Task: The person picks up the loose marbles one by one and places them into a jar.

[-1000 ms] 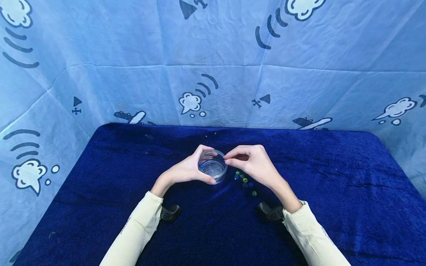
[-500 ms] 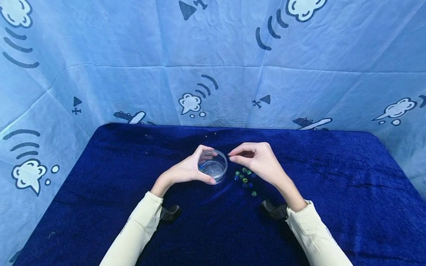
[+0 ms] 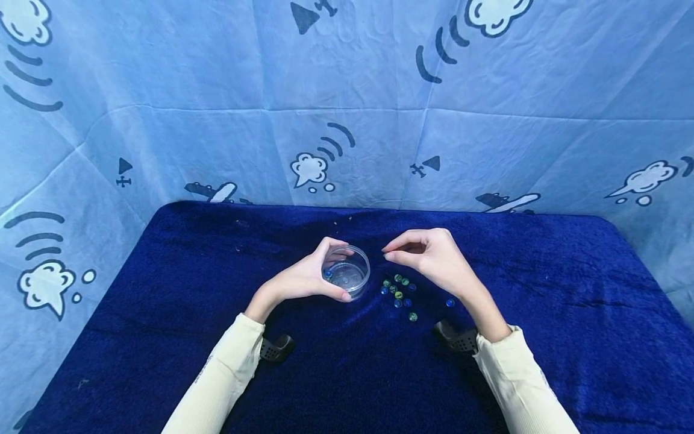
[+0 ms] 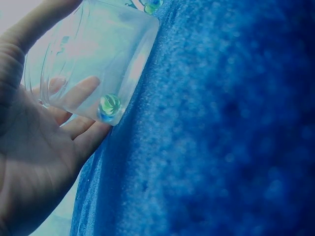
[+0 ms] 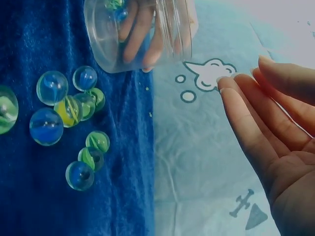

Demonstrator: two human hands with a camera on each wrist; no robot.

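My left hand (image 3: 306,274) grips a clear round plastic jar (image 3: 348,282) from its left side, thumb in front and fingers behind. The jar stands on the blue cloth, its top uncovered. Inside, green and blue marbles (image 4: 110,105) lie low against the wall beside the left fingers. To the jar's right, my right hand (image 3: 434,256) hovers above the cloth. Its thumb and fingers (image 5: 246,123) are apart in the right wrist view, with nothing between them. Below it lies a loose cluster of several green, blue and yellow marbles (image 3: 398,295).
A lone blue marble (image 3: 450,303) lies right of the cluster, near the right wrist. Dark blue plush cloth (image 3: 347,380) covers the table. A light blue printed curtain (image 3: 217,138) hangs behind its far edge. Black wrist mounts (image 3: 278,348) stick out from both sleeves.
My right hand has drawn back from the jar's rim toward the right and slightly away. More marbles, including the lone blue one, have come into view. The left hand and jar stay put.
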